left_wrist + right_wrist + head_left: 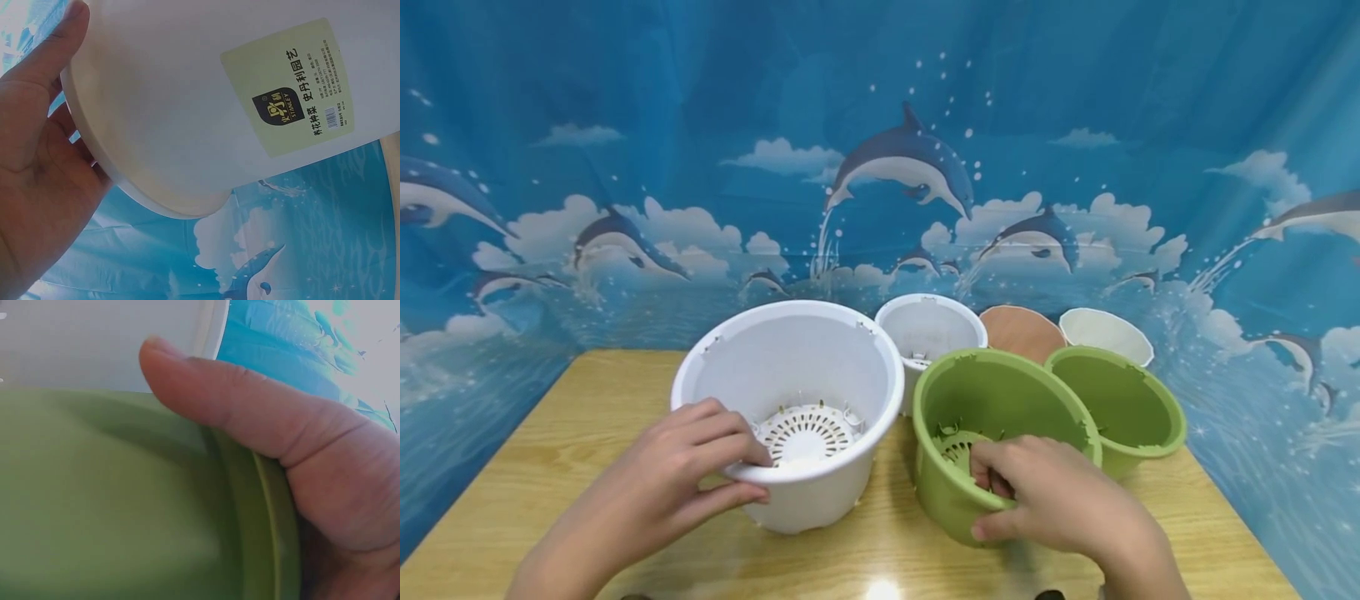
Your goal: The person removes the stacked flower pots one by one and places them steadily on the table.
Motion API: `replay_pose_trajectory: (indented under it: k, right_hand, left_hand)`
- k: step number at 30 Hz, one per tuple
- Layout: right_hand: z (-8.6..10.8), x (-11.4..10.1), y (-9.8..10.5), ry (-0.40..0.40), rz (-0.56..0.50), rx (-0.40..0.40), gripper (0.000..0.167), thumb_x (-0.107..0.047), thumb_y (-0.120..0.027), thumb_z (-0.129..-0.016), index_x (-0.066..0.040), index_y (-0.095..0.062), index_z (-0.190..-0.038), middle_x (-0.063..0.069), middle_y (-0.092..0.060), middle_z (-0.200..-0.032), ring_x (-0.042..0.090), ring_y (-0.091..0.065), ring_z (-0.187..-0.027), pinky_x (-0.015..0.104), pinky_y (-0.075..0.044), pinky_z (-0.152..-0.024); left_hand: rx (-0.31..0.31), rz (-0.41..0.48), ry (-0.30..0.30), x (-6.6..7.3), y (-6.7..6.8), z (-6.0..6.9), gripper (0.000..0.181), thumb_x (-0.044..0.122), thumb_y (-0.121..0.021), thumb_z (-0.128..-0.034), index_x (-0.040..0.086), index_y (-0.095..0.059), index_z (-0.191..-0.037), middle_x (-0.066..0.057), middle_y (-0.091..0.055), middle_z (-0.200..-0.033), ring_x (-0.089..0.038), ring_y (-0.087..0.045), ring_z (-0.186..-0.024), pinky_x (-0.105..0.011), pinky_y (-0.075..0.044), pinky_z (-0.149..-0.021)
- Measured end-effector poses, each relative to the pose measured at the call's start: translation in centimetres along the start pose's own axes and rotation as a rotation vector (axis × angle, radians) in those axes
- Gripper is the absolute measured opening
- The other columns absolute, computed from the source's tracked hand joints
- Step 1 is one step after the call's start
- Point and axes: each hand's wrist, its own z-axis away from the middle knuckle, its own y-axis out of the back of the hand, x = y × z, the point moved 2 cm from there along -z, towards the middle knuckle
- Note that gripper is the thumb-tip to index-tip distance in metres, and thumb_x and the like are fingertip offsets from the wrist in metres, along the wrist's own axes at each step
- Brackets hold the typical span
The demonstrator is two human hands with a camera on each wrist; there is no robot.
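Note:
My left hand (pixel 700 462) grips the near rim of a large white plastic flower pot (pixel 842 492), fingers inside and thumb outside. A slotted white base shows at the bottom of that pot. On its outer wall, the left wrist view shows a pale green label (pixel 294 87). To the right, my right hand (pixel 1045 492) holds the near rim of a green flower pot (pixel 943 496), with the fingers curled inside it and the thumb on the outer wall. Both pots tilt toward me, and the green one also has a slotted base.
Behind these stand a smaller white pot (pixel 936 327), a brown pot (pixel 1021 329), a cream pot (pixel 1105 333) and a second green pot (pixel 1120 408). They sit on a wooden table (pixel 617 400). A blue dolphin-print curtain (pixel 737 100) hangs behind the table.

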Motion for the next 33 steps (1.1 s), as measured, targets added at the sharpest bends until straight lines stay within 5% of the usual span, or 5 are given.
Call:
replay_pose_trajectory:
  k: [13, 21, 33]
  right_hand:
    - [-0.1, 0.0, -0.1, 0.013, -0.014, -0.007, 0.040, -0.049, -0.083, -0.073, -0.033, -0.047, -0.081, -0.018, -0.039, -0.066, -0.001, -0.037, -0.060, 0.023, -0.034, -0.057]
    - [0.0, -0.1, -0.2, 0.011, -0.005, 0.002, 0.040, -0.049, -0.083, -0.073, -0.034, -0.047, -0.081, -0.018, -0.039, -0.067, -0.001, -0.037, -0.061, 0.023, -0.034, -0.058]
    - [0.0, -0.1, -0.3, 0.008, 0.009, 0.013, 0.042, -0.049, -0.083, -0.072, -0.033, -0.046, -0.080, -0.018, -0.037, -0.066, -0.001, -0.036, -0.060, 0.023, -0.033, -0.057]
  left_hand:
    - [0.002, 0.005, 0.008, 0.2, -0.2, 0.0, 0.019, 0.042, -0.077, -0.0832, 0.034, -0.068, -0.098, 0.026, -0.060, -0.098, 0.001, -0.052, -0.089, -0.012, -0.041, -0.076]
    - [0.043, 0.007, 0.059, 0.4, -1.4, -0.4, 0.020, 0.043, -0.078, -0.0825, 0.034, -0.070, -0.099, 0.025, -0.062, -0.099, 0.000, -0.052, -0.091, -0.021, -0.044, -0.078]
    - [0.285, 0.047, 0.036, 1.7, -3.8, -1.3, 0.021, 0.041, -0.076, -0.0848, 0.027, -0.073, -0.100, 0.018, -0.066, -0.097, -0.004, -0.054, -0.091, -0.021, -0.038, -0.082]
